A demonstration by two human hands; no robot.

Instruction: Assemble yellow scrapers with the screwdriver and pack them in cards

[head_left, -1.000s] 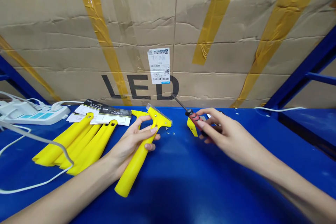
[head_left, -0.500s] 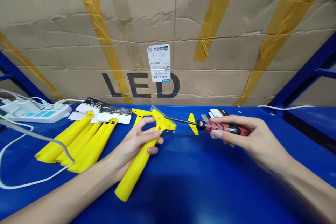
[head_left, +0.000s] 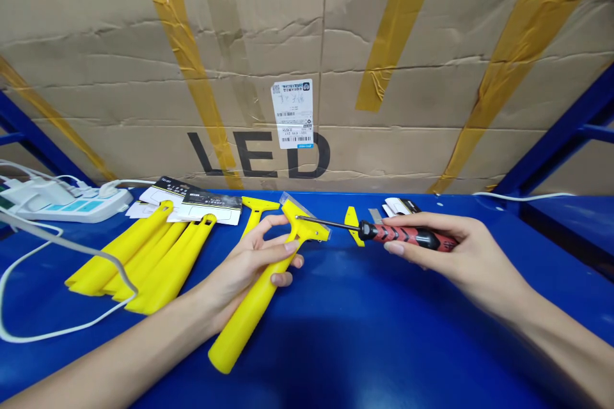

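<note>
My left hand (head_left: pixel 256 259) is closed around the neck of a yellow scraper (head_left: pixel 252 313), whose handle slants down toward me. Clear plastic edges the scraper's wide head, and two small screws show on its face. In my right hand (head_left: pixel 446 239) is a screwdriver (head_left: pixel 412 236) with a red and black grip, held level. Its shaft points left, and the tip meets the screw on the left side of the head. Beyond the shaft lies a loose yellow head plate (head_left: pixel 354 225). Another yellow scraper (head_left: pixel 259 206) lies behind my left hand.
Several yellow handles (head_left: pixel 158 268) lie at left beside printed cards (head_left: pixel 211 208). A white power strip (head_left: pixel 71 204) and looping white cable (head_left: pixel 71 335) are at far left. A blade (head_left: pixel 377 216) and small packets (head_left: pixel 399 206) lie behind my right hand. A cardboard box (head_left: pixel 403 147) stands behind.
The scraper's head has shifted slightly right and down, and its angle has changed a little. The screwdriver stays against the same screw, both hands keeping their grip.
</note>
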